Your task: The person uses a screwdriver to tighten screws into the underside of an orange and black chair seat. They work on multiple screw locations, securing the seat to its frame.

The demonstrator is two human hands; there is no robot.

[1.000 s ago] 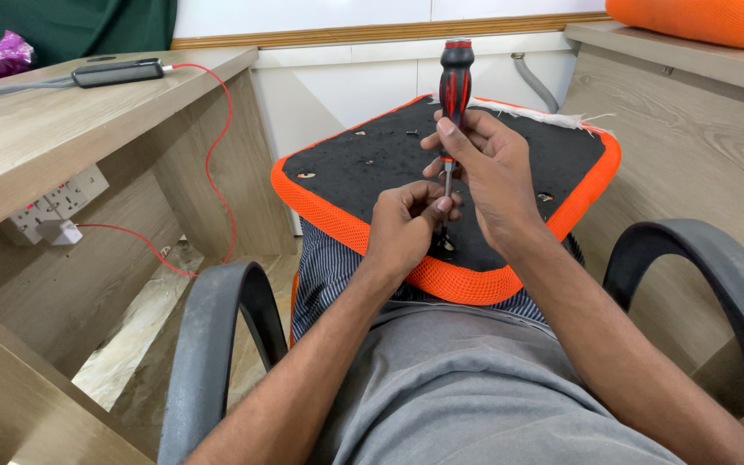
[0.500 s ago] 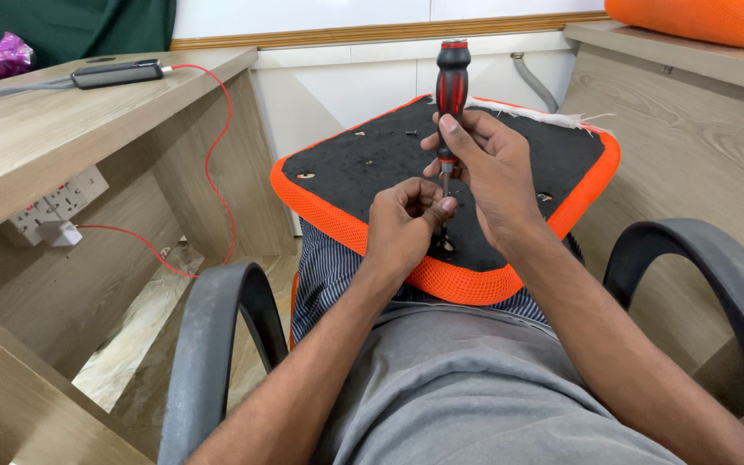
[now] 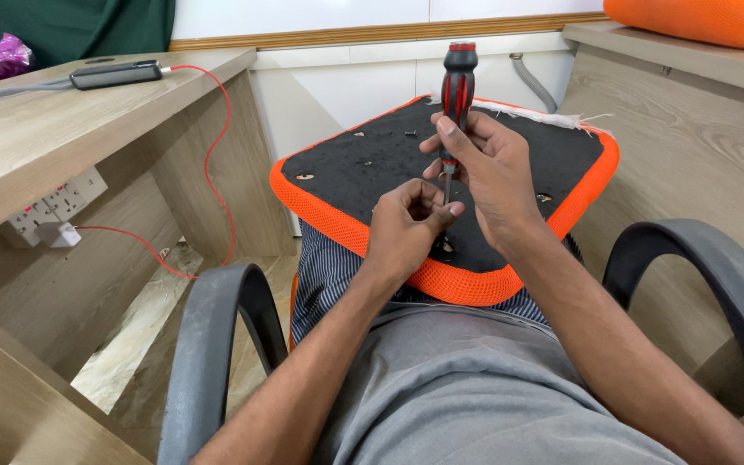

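Note:
An upturned chair seat (image 3: pixel 372 164), black underneath with an orange mesh rim, rests on my lap. My right hand (image 3: pixel 492 176) grips a red-and-black screwdriver (image 3: pixel 457 82) upright, its tip pointing down at the seat's underside. My left hand (image 3: pixel 406 226) is closed around the lower shaft near the tip, fingers pinched; whether a screw sits there is hidden. A few small screws and holes dot the black surface.
Two dark chair armrests flank me, one on the left (image 3: pixel 217 344) and one on the right (image 3: pixel 708 275). A wooden desk (image 3: pixel 36 146) on the left carries a dark device with a red cable (image 3: pixel 217 155) running to a wall socket strip (image 3: pixel 53 207). An orange cushion (image 3: pixel 699 19) lies on the right-hand ledge.

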